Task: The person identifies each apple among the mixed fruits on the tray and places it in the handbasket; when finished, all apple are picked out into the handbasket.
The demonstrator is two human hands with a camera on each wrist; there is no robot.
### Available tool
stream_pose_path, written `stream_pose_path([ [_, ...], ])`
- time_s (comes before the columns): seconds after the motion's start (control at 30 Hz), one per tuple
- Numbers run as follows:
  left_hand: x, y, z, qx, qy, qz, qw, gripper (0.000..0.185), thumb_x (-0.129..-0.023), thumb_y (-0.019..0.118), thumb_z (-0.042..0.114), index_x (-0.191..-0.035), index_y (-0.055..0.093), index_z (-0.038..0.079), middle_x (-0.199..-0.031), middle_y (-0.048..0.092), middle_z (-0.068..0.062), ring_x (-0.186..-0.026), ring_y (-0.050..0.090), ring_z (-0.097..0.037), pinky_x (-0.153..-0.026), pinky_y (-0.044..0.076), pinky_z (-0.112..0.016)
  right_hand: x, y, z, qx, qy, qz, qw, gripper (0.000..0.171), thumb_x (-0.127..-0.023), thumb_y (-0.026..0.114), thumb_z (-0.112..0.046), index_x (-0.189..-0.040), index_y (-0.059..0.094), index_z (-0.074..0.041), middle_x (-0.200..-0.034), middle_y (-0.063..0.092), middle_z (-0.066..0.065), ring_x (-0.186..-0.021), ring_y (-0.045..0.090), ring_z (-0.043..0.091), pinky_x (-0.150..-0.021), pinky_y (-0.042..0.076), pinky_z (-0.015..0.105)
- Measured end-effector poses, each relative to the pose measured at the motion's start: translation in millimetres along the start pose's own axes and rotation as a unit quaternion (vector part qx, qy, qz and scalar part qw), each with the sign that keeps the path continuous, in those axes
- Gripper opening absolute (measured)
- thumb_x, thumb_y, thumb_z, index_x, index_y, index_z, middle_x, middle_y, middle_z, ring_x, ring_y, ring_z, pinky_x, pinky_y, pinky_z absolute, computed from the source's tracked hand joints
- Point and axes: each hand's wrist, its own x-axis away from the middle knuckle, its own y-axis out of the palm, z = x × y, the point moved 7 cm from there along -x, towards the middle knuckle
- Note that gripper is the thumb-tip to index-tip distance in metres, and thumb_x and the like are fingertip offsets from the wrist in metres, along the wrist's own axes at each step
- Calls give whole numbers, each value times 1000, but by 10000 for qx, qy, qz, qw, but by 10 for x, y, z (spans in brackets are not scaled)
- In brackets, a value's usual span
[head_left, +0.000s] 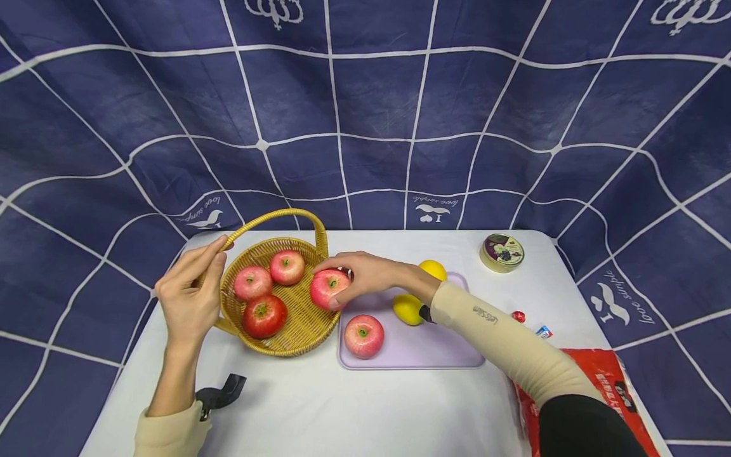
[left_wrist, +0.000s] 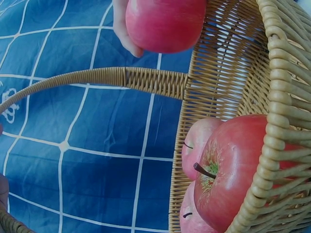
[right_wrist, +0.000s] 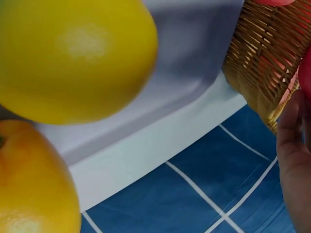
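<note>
A wicker basket (head_left: 297,330) with an arched handle (head_left: 274,217) holds three red apples: two paler ones (head_left: 252,282) (head_left: 287,266) and a darker one (head_left: 264,315). My left hand (head_left: 216,255) grips the handle near its left base. My right hand (head_left: 338,280) holds a fourth apple (head_left: 328,289) at the basket's right rim. In the left wrist view that held apple (left_wrist: 165,22) hangs above the handle (left_wrist: 121,77), with the basket's apples (left_wrist: 233,165) below. The right wrist view shows a lemon (right_wrist: 73,58), the basket wall (right_wrist: 262,58) and one finger (right_wrist: 294,160).
A lavender tray (head_left: 434,352) right of the basket carries one apple (head_left: 363,335) and two lemons (head_left: 407,309) (head_left: 433,269). A round tin (head_left: 501,252) stands at the back right. Two wrapped sweets (head_left: 518,316) (head_left: 544,331) and a red bag (head_left: 599,381) lie at the right.
</note>
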Motion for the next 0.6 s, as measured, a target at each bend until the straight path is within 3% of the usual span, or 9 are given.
stream_pose_path([
  [0.33,7,-5,-22,-20,-2,-6,10000,24,-85,67,-17,-106,75,-9,-96,74,-24,-87,67,-6,-72,47,-12,-140,135,-115,481,-347,-257,9979,64,-80,80,-53,-138,55,-42,-127,56,-25,-117,49,-1,-104,40,25],
  [0.6,9,-8,-31,-45,5,-3,10000,25,-84,67,-18,-106,75,-9,-96,74,-23,-87,66,-6,-73,47,-12,-261,353,-178,1073,-416,-677,9910,68,-82,78,-54,-143,53,-37,-127,56,-16,-116,49,0,-102,39,23],
])
